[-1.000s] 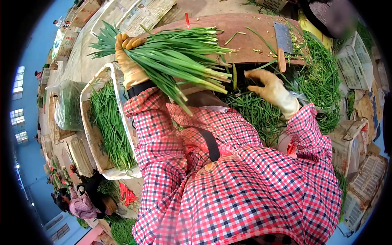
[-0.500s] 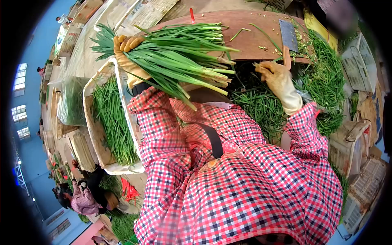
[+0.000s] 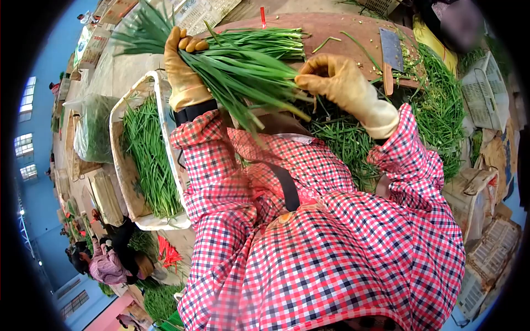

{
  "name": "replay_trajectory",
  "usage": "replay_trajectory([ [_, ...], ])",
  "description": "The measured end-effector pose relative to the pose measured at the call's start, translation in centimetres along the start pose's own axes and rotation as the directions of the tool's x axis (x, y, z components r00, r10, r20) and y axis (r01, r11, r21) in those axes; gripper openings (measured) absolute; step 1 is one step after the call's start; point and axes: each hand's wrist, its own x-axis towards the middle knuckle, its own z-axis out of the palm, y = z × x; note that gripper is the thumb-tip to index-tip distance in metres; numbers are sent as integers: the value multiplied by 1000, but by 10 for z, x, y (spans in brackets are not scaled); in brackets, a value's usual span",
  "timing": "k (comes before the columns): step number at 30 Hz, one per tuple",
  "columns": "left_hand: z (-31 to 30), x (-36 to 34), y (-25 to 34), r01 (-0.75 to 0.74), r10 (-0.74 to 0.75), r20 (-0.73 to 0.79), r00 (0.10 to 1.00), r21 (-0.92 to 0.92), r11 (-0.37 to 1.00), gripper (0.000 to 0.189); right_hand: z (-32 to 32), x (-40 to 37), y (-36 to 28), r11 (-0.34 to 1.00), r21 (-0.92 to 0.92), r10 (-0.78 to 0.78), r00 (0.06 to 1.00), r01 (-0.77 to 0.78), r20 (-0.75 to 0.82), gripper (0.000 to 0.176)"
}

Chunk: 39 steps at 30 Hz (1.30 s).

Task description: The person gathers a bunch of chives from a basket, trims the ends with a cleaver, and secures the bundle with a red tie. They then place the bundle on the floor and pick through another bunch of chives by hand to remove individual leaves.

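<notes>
A tan glove covers my left hand, whose fingers are wrapped round a bundle of long green stalks. The leafy tips fan out at the upper left and the pale ends point right. At those ends is my gloved right hand, thumb and forefinger pinched together against the stalk ends; what lies between them is too small to make out. More cut stalks lie behind the bundle on the brown board. A cleaver with a wooden handle rests on the board's right part.
A white crate of green stalks stands at the left, beside a clear plastic bag. Loose greens are heaped below and right of the board. Another person is at the lower left. Crates line the right side.
My left hand has raised the bundle slightly and tilted it. My right hand has moved left from beside the heap to the stalk ends.
</notes>
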Motion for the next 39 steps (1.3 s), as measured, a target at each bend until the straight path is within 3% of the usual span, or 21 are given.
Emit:
replay_trajectory([
  [5,-2,1,-5,50,-49,-71,996,5,999,19,-5,0,5,990,-140,13,1000,-9,27,24],
  [8,-8,6,-9,45,-47,-141,989,-19,999,19,1,-5,8,922,-324,-219,975,213,18,24],
  [9,-19,10,-7,70,-75,-110,991,-50,996,17,-6,-10,0,910,-373,-160,983,182,90,24],
  [12,-14,8,-10,81,-83,-122,989,-22,996,17,-15,-16,-3,848,-478,-179,972,231,152,23],
  [13,-13,11,-11,58,-56,-154,986,10,998,17,-15,-18,2,846,-482,-178,973,227,145,23],
  [16,-10,9,-15,32,-38,-192,981,-34,999,17,-16,-24,1,991,-131,39,992,-23,121,27],
  [20,-16,14,-12,103,-104,-205,973,-18,995,16,-20,-22,11,1000,-8,-13,993,14,115,32],
  [21,-14,15,-15,31,-17,-267,963,47,998,16,-17,-23,9,999,31,-17,995,14,97,37],
  [24,-10,12,-17,16,0,-263,965,60,998,17,-13,-21,0,998,57,32,997,-36,65,39],
  [25,-7,11,-17,27,-15,-250,968,47,998,17,-8,-18,9,980,192,-54,999,54,-2,39],
  [28,-2,5,-18,71,-66,-217,974,17,997,18,-8,-18,11,967,-132,-228,971,218,-66,37],
  [30,-2,0,-19,111,-107,-210,972,8,994,17,-8,-21,-2,809,-490,-368,930,325,10,37],
  [32,-5,4,-20,130,-106,-237,966,84,988,17,-10,-22,-6,499,-793,-402,904,350,146,36],
  [36,-5,6,-28,176,-158,-273,949,43,984,17,-18,-15,-1,-1,-876,-465,775,483,428,20],
  [39,-4,6,-31,173,-130,-299,945,123,977,18,-25,-13,3,-112,-860,-437,753,498,493,16],
])
